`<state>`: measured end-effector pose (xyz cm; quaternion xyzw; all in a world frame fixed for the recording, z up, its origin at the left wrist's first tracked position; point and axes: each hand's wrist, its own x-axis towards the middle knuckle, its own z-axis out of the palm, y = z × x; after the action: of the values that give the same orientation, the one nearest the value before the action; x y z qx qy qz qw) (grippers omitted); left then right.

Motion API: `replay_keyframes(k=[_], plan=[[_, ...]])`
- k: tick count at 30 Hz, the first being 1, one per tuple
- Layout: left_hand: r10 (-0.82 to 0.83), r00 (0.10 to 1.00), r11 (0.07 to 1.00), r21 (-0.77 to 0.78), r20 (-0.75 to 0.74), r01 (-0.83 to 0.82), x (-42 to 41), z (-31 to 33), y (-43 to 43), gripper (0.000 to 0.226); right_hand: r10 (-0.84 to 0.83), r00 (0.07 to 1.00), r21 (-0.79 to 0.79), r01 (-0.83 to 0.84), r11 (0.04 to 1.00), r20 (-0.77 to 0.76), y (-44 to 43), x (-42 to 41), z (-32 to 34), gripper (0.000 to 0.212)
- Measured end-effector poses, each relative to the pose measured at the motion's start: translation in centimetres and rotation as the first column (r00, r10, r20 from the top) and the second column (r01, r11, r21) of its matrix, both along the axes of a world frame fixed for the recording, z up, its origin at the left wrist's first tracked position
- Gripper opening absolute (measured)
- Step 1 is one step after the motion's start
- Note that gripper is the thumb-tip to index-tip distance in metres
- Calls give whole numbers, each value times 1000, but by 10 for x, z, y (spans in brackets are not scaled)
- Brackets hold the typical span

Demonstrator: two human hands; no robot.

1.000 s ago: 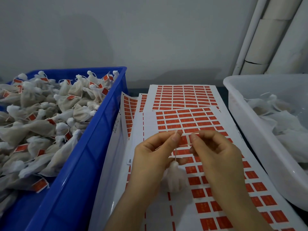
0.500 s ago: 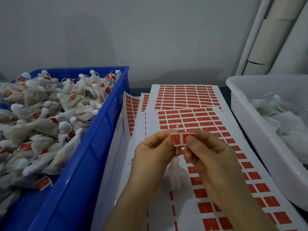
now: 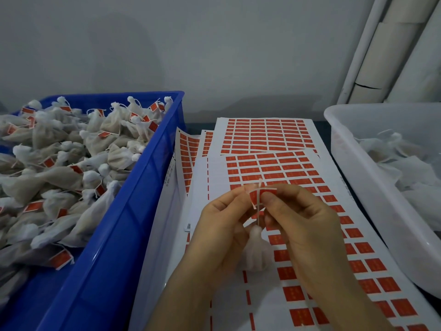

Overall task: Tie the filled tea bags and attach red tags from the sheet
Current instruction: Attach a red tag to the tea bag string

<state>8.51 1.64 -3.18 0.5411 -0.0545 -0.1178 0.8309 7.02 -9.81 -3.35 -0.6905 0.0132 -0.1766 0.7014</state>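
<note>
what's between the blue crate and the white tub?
In the head view, overlapping sheets of red tags fill the stretch between the blue crate and white tub. Above them both hands pinch a red tag on a tea bag.

- a plain grey-white wall [image 3: 191,44] fills the back of the view, unmarked, with soft shadows on its left part.
- at the upper right, pale pipes [image 3: 386,44] lean or stand against the wall, one broad and cream-coloured with a dark crack across it.
- a dark bench [image 3: 198,125] shows as a narrow strip at the foot of the wall.
- the light is dim, cool and even; its source is out of view.
</note>
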Motion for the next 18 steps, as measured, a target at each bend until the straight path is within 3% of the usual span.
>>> replay_keyframes(k=[6,18], plan=[[-60,998,997,-48,-24,59,0,0,1,36,-19,1000,-25,19,1000,24,1,-1,-1,18],[-66,998,998,5,-16,66,0,2,-1,23,-79,996,5,79,997,33,-1,1,-3,21]])
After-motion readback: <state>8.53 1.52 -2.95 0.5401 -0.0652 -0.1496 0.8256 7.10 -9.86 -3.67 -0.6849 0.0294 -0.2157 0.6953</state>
